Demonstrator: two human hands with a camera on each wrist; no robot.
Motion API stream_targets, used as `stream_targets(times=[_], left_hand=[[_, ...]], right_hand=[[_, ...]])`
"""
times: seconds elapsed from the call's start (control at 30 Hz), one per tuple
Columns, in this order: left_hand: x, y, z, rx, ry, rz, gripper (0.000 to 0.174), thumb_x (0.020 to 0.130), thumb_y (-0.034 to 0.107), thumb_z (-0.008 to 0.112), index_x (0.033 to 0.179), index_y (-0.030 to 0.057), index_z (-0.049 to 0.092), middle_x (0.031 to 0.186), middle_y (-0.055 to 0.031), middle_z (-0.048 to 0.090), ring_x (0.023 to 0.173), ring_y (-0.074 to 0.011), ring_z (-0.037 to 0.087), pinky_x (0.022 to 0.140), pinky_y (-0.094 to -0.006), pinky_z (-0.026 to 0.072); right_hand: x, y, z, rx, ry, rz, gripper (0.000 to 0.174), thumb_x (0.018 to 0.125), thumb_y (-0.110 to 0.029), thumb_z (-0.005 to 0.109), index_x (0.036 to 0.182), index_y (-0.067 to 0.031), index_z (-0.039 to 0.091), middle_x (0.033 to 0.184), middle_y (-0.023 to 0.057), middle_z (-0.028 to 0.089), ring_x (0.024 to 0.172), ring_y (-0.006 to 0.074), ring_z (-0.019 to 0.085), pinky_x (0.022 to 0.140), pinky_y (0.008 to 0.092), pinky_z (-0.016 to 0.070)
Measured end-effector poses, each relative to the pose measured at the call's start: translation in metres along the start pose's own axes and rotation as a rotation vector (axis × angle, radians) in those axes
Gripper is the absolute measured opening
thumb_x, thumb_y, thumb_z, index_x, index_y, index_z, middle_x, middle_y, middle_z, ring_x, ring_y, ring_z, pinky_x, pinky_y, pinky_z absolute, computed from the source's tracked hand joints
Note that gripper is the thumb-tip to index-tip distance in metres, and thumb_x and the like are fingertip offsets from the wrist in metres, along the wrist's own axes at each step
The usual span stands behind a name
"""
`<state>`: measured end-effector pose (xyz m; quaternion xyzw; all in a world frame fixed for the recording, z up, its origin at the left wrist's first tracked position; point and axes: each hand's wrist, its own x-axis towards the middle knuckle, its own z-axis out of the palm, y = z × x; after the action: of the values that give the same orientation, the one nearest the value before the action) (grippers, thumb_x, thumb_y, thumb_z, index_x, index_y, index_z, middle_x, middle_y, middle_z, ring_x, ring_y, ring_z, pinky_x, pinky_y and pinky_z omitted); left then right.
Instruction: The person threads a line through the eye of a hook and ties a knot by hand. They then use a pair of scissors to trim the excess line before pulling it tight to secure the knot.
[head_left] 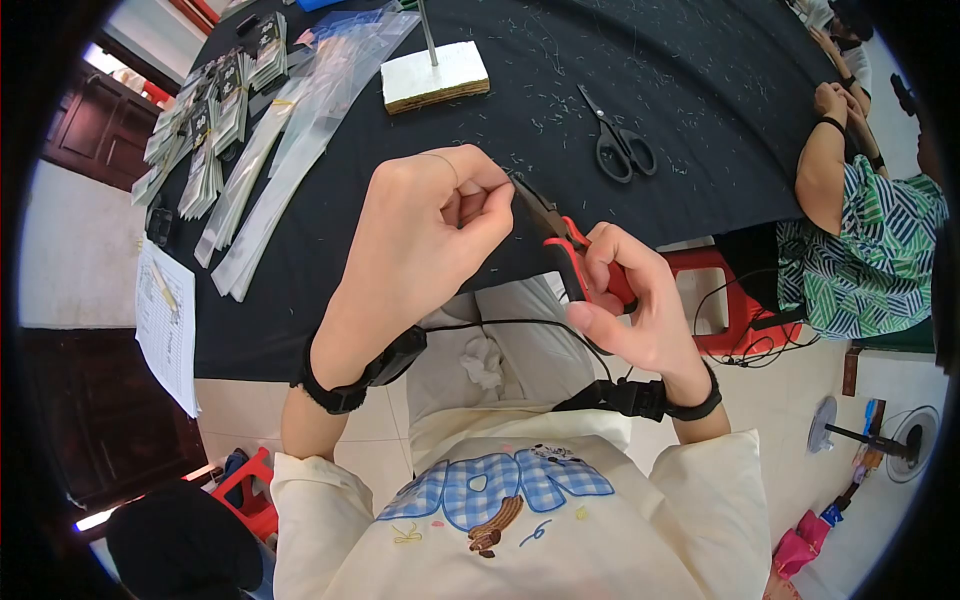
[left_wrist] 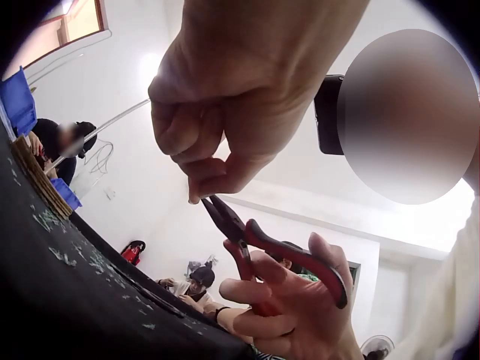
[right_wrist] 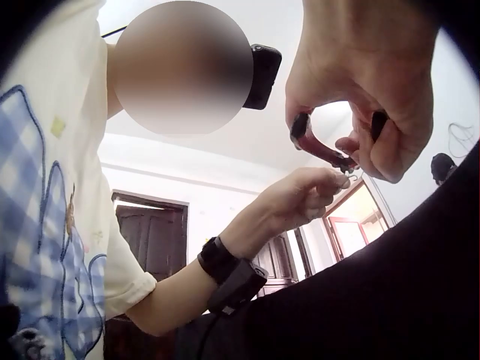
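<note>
My right hand [head_left: 640,300] holds red-and-black pliers [head_left: 572,245], its thumb and fingers round the spread handles. The narrow dark jaws point up and left to the fingertips of my left hand [head_left: 430,215]. That hand's thumb and forefinger pinch together, the other fingers curled under, above the table's near edge. In the right wrist view a thin, curved wire-like piece [right_wrist: 354,177] shows at the pinched fingertips beside the plier tips; most of it is hidden. The left wrist view shows the pliers [left_wrist: 232,229] with their tips right at the left fingertips.
On the black-covered table [head_left: 700,120] lie black scissors [head_left: 618,145] and many small clippings. A white block [head_left: 435,75] with an upright rod stands behind my left hand. Plastic sleeves [head_left: 280,190], packets [head_left: 215,120] and a paper sheet [head_left: 168,320] are leftward. Another person [head_left: 860,220] sits right.
</note>
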<state>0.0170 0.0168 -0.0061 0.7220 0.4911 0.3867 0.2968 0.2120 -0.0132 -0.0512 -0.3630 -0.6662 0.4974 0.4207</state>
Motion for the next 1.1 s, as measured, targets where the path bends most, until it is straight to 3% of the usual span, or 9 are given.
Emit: stream_targets(times=[0.33,0.7,1.1], left_hand=[[-0.0013,-0.0006,-0.0006,0.008,-0.009,-0.013,0.002,0.076,0.000,0.057,0.075,-0.0018,0.059,0.053,0.0065,0.046,0.045,0.0030,0.030,0.040,-0.0166,0.0199],[-0.0028,-0.0070,-0.0035,-0.290,-0.057,-0.160,0.005,0.078,0.002,0.058,0.077,-0.0025,0.059,0.060,0.0034,0.052,0.051,0.0015,0.038,0.043,-0.0150,0.0261],[-0.0004,-0.0077,-0.0029,-0.351,-0.084,-0.194,0.005,0.076,0.004,0.059,0.075,-0.0011,0.059,0.060,0.0029,0.051,0.054,-0.0004,0.040,0.047,-0.0163,0.0289]], right_hand=[[-0.0020,0.0002,0.0020,0.057,0.025,0.080,0.029,0.066,-0.011,0.064,0.066,-0.0078,0.035,0.062,-0.0033,0.033,0.049,0.0029,0.026,0.044,0.0193,0.0196],[-0.0010,0.0037,0.0035,-0.013,0.053,-0.006,0.028,0.061,-0.009,0.064,0.064,-0.0069,0.036,0.066,-0.0014,0.036,0.049,0.0036,0.027,0.043,0.0191,0.0213],[-0.0023,0.0076,0.0038,-0.031,0.063,0.004,0.030,0.058,-0.010,0.064,0.062,-0.0071,0.035,0.066,-0.0013,0.037,0.050,0.0041,0.027,0.043,0.0195,0.0209]])
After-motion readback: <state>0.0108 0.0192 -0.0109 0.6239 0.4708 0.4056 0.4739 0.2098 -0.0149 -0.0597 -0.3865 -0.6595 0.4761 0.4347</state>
